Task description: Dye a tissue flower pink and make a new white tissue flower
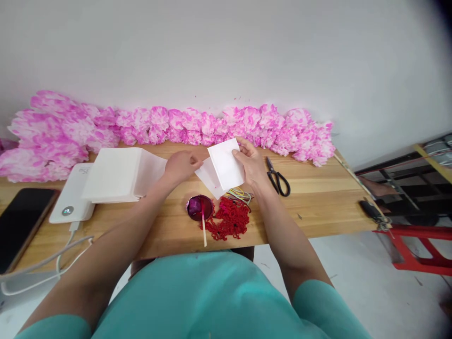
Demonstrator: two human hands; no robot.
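Both hands hold a few white paper sheets [223,169] a little above the wooden table [318,202]. My left hand [181,165] pinches the sheets' left edge with closed fingers. My right hand [251,162] grips the right edge, thumb on top. Just below the sheets lie a small dish of dark pink dye [199,207] with a stick [204,228] resting in it, a heap of red rubber bands [228,221] and some coloured bands [242,194]. A thick stack of white paper [118,174] lies to the left of my left hand.
Black scissors [278,179] lie right of my right hand. A long row of pink-and-white paper flowers [169,127] lines the wall. At the left are a white power bank [70,195] with a cable and a dark phone [21,221]. A red stool [420,249] stands at the right.
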